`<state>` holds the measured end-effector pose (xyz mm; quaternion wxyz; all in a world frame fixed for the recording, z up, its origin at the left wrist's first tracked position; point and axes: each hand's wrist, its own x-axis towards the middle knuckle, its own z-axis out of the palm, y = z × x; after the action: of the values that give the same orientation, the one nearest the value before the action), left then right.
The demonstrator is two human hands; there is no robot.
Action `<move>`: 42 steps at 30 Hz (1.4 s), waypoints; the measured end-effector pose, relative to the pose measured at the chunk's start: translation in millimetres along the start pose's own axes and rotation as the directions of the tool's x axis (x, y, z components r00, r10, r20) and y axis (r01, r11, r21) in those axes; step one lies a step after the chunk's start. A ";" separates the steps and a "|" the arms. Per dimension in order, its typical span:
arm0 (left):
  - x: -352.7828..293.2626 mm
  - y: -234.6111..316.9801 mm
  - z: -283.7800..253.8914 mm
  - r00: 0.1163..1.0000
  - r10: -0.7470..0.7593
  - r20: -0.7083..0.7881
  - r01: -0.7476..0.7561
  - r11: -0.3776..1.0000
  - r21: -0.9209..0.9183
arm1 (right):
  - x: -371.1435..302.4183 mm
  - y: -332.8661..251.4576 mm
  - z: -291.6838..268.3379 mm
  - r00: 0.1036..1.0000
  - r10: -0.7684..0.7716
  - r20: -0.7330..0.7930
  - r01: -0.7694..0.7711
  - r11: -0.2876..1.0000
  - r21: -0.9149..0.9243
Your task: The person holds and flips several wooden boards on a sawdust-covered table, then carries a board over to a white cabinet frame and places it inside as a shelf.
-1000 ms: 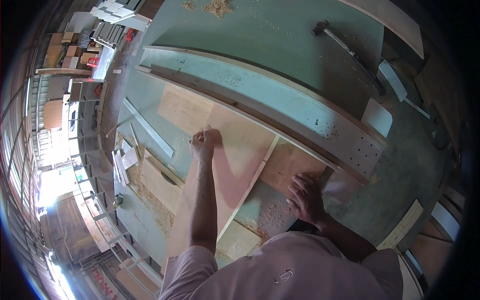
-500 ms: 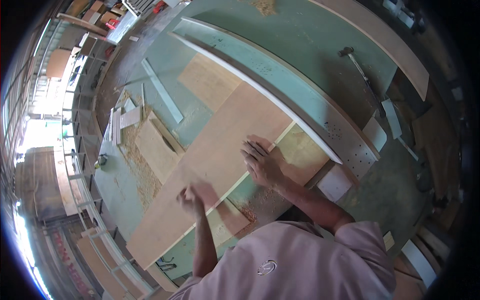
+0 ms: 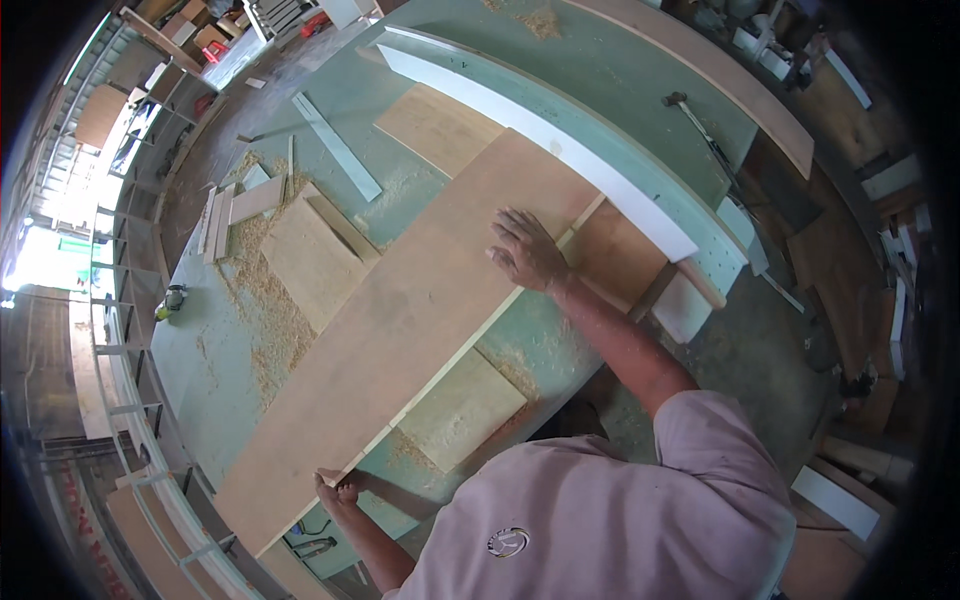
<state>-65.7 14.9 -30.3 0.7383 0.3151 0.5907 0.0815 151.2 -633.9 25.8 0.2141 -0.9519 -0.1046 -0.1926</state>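
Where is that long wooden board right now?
The board lies slantwise across the green table in the middle of the head view, right hand flat on it, left hand gripping its near edge.

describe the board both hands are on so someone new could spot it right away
Start at the big green workbench dusted with sawdust. Lying slantwise across its middle is the long plywood board, with the right hand flat on its top and the left hand gripping its near edge. It is much the longest panel there; the neighbouring offcuts are short.

Long board (image 3: 420,300): smooth matt plywood. Table (image 3: 610,80): matt green painted, sawdust-strewn. Fence (image 3: 560,150): smooth white.
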 end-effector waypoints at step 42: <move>-19.7 -2.8 30.8 0.986 0.113 0.120 -0.145 0.942 0.304 | 24.5 -19.3 44.7 0.995 0.025 -0.095 -0.030 0.998 -0.053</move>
<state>-43.7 -8.4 -12.5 0.7013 0.4694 0.5361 0.0192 182.3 -594.0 5.7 0.1953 -0.9486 -0.0762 -0.2369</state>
